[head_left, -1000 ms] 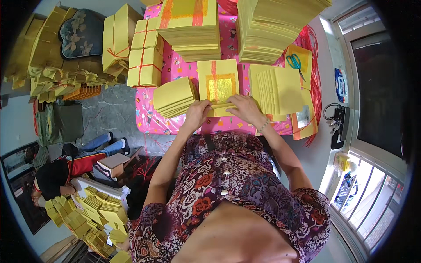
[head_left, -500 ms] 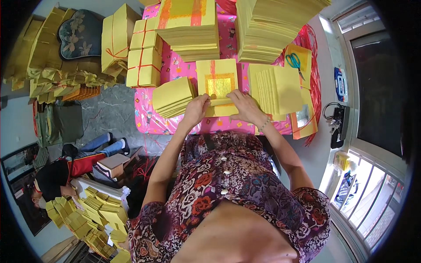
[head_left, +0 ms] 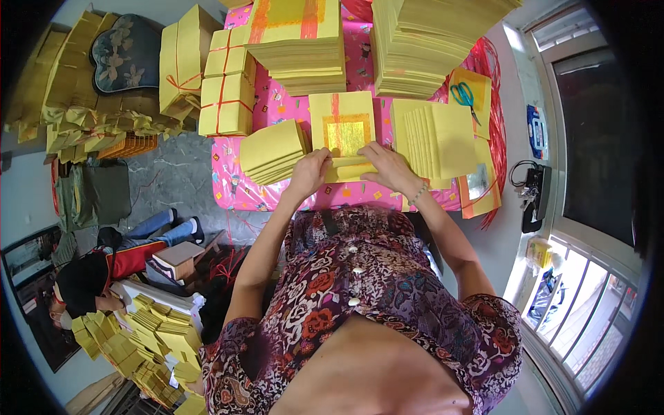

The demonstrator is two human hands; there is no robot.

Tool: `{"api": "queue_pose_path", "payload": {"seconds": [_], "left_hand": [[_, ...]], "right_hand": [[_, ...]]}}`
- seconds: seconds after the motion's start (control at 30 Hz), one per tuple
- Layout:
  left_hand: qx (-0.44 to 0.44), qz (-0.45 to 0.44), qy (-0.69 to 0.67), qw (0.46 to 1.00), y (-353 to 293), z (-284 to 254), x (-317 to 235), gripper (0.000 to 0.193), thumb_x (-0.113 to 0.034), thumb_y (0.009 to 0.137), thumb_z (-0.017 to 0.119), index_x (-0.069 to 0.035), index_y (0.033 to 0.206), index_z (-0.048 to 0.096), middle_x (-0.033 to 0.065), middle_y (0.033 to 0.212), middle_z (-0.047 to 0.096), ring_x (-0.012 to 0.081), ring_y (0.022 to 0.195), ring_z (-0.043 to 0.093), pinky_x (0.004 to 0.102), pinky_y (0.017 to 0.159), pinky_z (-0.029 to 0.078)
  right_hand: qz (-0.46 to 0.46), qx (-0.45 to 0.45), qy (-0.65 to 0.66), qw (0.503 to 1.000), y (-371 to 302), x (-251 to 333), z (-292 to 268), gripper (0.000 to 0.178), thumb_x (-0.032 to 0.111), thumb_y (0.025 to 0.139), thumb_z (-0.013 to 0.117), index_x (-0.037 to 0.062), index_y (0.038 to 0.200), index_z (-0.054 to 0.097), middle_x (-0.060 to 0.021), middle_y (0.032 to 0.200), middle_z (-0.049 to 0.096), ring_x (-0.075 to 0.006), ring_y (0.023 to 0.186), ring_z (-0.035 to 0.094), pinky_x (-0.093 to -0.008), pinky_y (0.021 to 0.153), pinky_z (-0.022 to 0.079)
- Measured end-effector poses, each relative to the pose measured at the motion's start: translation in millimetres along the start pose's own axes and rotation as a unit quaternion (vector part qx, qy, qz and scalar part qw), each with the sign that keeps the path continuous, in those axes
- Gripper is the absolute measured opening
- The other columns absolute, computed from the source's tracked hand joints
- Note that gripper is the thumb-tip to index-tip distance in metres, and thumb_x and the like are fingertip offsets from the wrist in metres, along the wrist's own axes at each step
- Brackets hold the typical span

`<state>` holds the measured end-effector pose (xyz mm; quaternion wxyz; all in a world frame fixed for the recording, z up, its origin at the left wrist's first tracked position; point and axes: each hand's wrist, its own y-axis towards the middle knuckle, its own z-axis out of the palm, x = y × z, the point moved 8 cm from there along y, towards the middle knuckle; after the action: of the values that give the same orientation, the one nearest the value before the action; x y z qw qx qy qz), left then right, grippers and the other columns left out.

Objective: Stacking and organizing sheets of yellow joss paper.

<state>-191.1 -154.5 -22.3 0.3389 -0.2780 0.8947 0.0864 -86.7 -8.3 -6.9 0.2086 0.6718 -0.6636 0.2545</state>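
A yellow paper sheet [head_left: 318, 121] with a gold square and orange-red print lies in front of me on the pink patterned cloth. Its near part is folded up into a band, with my left hand [head_left: 311, 169] pinching the band's left end. At the other end, my right hand [head_left: 389, 167] grips the fold, fingers on top and thumb at the near side. Folded yellow papers [head_left: 273, 152] are fanned out beside my left hand. More folded papers [head_left: 422, 138] overlap in a row just right of my right hand.
Tall stacks of yellow paper [head_left: 297, 66] stand at the back of the pink-covered table [head_left: 228, 187]. Bundles tied with red string [head_left: 227, 104] sit at the left. Teal-handled scissors [head_left: 465, 95] lie on paper at the right. Another person [head_left: 131, 259] is at the lower left.
My right thumb has drawn up closer to the fold. Both hands otherwise stay at the two ends of the folded band, and the piles have not moved.
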Motion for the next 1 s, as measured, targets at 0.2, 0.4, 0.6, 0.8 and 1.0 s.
{"api": "queue_pose_path", "payload": {"seconds": [0.2, 0.4, 0.6, 0.8, 1.0], "left_hand": [[0.019, 0.023, 0.023, 0.999, -3, 0, -9, 0.017, -0.016, 0.092, 0.061, -0.005, 0.104, 0.058, 0.0165, 0.09, 0.064, 0.0369, 0.086, 0.063, 0.0465, 0.074, 0.051], [0.028, 0.067, 0.082, 0.994, -2, 5, -33, 0.032, -0.029, 0.088, 0.069, -0.007, 0.11, 0.062, 0.0122, 0.092, 0.062, 0.033, 0.088, 0.06, 0.0439, 0.075, 0.05], [0.049, 0.063, 0.118, 0.99, 2, 14, -22, 0.044, -0.039, 0.083, 0.073, -0.006, 0.11, 0.062, 0.0128, 0.09, 0.061, 0.0321, 0.087, 0.061, 0.0444, 0.076, 0.05], [0.096, 0.077, 0.126, 0.984, 2, 4, -36, 0.058, -0.038, 0.076, 0.079, -0.007, 0.121, 0.058, 0.0151, 0.1, 0.062, 0.0344, 0.095, 0.061, 0.044, 0.083, 0.05], [0.117, 0.072, 0.093, 0.986, -4, 7, -21, 0.067, -0.021, 0.072, 0.079, -0.006, 0.131, 0.051, 0.0157, 0.11, 0.062, 0.0358, 0.102, 0.058, 0.045, 0.088, 0.049]], "right_hand": [[-0.018, -0.023, -0.013, 0.999, 5, -8, 4, 0.021, 0.024, 0.09, 0.065, 0.0057, 0.097, 0.056, -0.0115, 0.092, 0.058, -0.0332, 0.084, 0.064, -0.0454, 0.068, 0.054], [-0.013, -0.035, -0.003, 0.999, 6, -4, 0, 0.02, 0.022, 0.091, 0.064, 0.0053, 0.096, 0.056, -0.0121, 0.09, 0.058, -0.0339, 0.08, 0.064, -0.0453, 0.066, 0.053], [-0.031, -0.051, -0.001, 0.998, 3, -1, -2, 0.021, 0.023, 0.092, 0.063, 0.0053, 0.098, 0.055, -0.0119, 0.088, 0.058, -0.0343, 0.078, 0.064, -0.044, 0.065, 0.052], [-0.008, -0.056, -0.001, 0.998, 7, -9, 1, 0.02, 0.024, 0.094, 0.061, 0.0054, 0.097, 0.054, -0.0128, 0.086, 0.06, -0.035, 0.077, 0.064, -0.0453, 0.065, 0.052], [-0.005, -0.065, 0.005, 0.998, 15, -11, -3, 0.021, 0.026, 0.094, 0.061, 0.0053, 0.096, 0.054, -0.0138, 0.085, 0.063, -0.036, 0.077, 0.064, -0.0462, 0.064, 0.052]]}}
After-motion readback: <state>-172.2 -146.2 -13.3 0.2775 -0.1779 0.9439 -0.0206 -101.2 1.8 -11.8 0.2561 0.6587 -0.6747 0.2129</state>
